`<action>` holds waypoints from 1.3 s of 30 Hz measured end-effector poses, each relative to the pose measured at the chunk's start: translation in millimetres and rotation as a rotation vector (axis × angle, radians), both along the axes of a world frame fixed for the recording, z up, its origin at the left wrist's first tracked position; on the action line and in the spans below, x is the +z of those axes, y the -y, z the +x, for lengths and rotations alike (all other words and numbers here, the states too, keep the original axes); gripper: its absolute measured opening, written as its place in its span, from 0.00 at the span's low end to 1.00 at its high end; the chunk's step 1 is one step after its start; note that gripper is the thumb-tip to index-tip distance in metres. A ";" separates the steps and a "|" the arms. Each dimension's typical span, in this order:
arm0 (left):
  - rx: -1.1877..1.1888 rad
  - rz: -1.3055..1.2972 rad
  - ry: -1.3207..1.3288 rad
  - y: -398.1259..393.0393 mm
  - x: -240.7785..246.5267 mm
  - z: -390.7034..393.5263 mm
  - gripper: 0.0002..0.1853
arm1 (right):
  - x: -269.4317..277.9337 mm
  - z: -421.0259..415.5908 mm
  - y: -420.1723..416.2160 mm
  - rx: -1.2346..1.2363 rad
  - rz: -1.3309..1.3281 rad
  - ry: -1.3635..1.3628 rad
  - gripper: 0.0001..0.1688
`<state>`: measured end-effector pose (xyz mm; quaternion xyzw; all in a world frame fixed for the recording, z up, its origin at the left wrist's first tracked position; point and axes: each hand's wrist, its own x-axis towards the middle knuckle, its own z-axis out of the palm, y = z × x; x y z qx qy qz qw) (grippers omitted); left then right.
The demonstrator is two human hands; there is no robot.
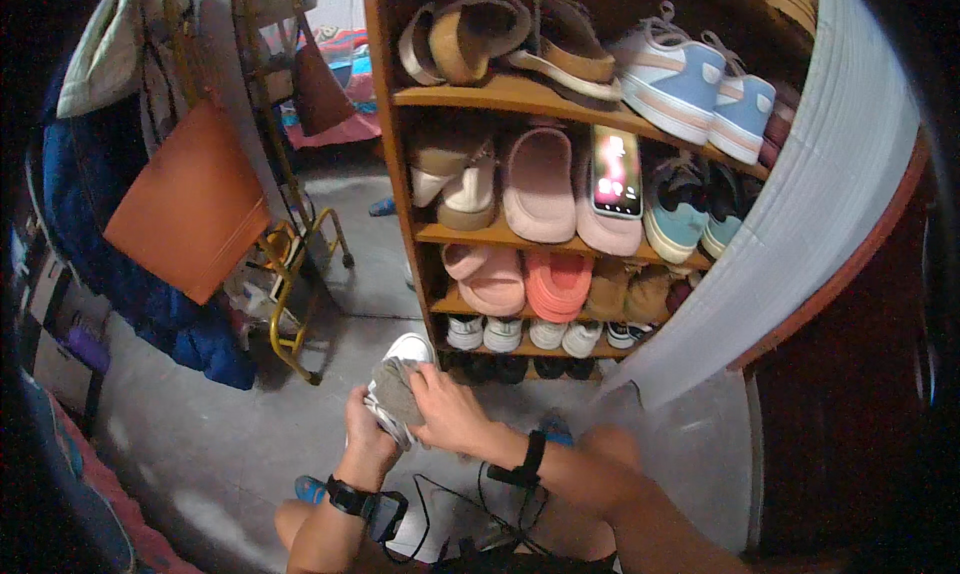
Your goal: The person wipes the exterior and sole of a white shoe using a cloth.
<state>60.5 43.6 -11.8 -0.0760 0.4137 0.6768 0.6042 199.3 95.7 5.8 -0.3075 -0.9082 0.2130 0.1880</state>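
A white shoe [410,344] is held up in front of my knees, its toe pointing away towards the shelves. My left hand [367,424] grips it from the left and below. Over the shoe lies a grey-brown cloth [396,390], and my right hand [446,409] presses that cloth against it with bent fingers. The cloth and fingers hide most of the shoe's upper. Both wrists wear black straps, the left one with a small device [386,515] from which a black cable [450,488] runs.
Ahead stands a wooden shoe rack [480,94] with sneakers, sandals and clogs. A lit phone [616,173] leans on a pink clog [606,233]. A white curtain [757,244] hangs at right. At left, a yellow metal rack [289,296] carries clothes and an orange bag [193,206].
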 end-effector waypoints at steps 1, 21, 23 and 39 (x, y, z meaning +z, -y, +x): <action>-0.002 -0.008 0.017 0.7 1.6 -0.7 0.25 | -1.0 -0.5 1.1 -0.001 -0.026 -0.004 0.45; 0.001 -0.012 0.046 0.6 9.8 0.5 0.26 | 2.0 -3.4 1.3 -0.006 -0.026 0.064 0.46; 0.013 -0.014 0.031 0.3 8.8 2.2 0.25 | -2.4 -1.0 0.4 -0.010 0.016 0.033 0.46; 0.027 -0.053 0.027 1.9 20.0 9.0 0.25 | 0.4 -4.2 0.8 0.000 -0.012 0.071 0.46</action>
